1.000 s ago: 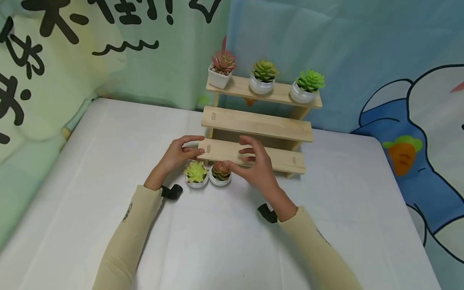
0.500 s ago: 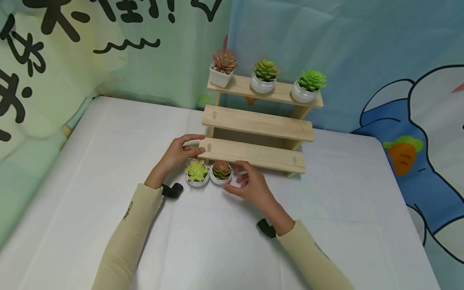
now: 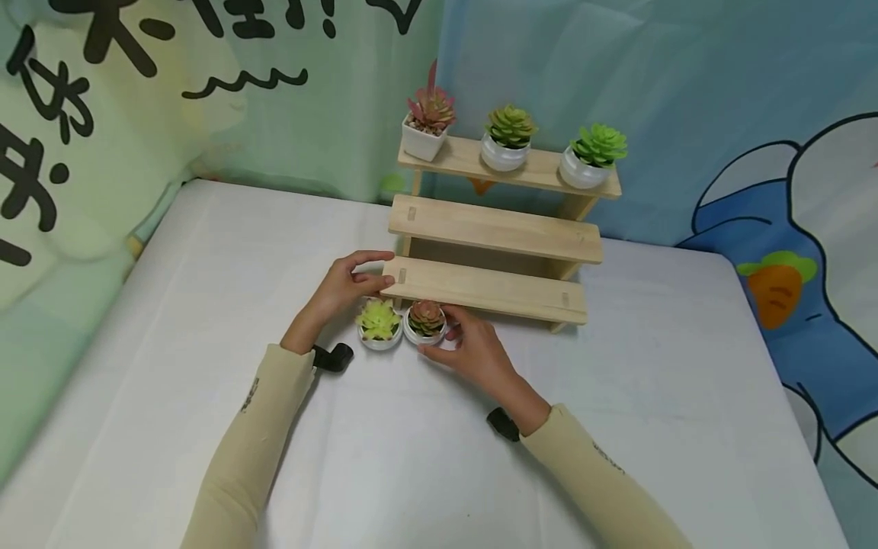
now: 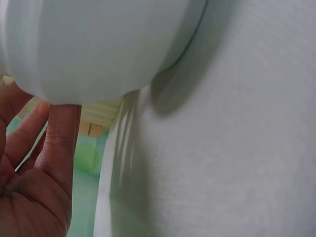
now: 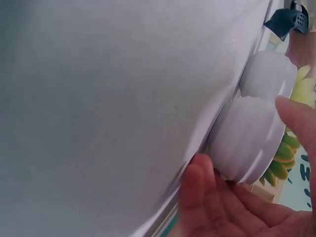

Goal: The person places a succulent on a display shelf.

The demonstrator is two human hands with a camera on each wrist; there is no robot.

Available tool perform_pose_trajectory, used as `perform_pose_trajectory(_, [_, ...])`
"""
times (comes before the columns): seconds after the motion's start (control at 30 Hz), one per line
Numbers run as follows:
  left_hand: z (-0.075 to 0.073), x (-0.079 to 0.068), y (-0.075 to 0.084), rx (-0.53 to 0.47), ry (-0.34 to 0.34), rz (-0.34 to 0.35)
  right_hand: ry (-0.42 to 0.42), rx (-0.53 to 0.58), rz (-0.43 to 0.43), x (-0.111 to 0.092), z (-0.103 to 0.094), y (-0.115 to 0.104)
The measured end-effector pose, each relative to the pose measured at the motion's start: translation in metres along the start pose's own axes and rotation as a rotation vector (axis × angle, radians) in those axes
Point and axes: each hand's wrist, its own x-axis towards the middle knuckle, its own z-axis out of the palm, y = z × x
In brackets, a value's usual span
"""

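Note:
My left hand (image 3: 346,280) grips the left end of the lowest step of a three-tier wooden plant stand (image 3: 483,290). In front of that step, on the white cloth, two small potted succulents sit side by side. One is yellow-green (image 3: 379,320), the other reddish (image 3: 426,319). My right hand (image 3: 475,347) holds the reddish one's white round pot (image 5: 244,140) from the right, thumb on the near side and fingers on the far side. In the left wrist view a white pot (image 4: 94,44) looms close, partly covering the fingers of my left hand (image 4: 42,168).
Three more potted succulents stand on the top tier: a pink one in a square pot (image 3: 425,142), a green one (image 3: 507,155) and a bright green one (image 3: 586,174). A printed curtain (image 3: 658,91) hangs behind the white-covered table (image 3: 411,457).
My right hand has come down from over the lowest step and closed in on the reddish succulent's pot. My left hand stays at the stand's end.

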Motion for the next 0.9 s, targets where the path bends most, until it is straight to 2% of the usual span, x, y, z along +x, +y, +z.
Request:
perform_pose_trajectory(0.3, [0.0005,0.0,-0.0001,-0.007,-0.007,0.003,0.025,-0.103,0.043,0.0037,0.0032,-0.0033])
perform_pose_trajectory(0.9, [0.0006,0.0013,-0.0004,0.004,0.005,-0.001,-0.01,-0.033,0.036,0.002,-0.0009,0.0024])
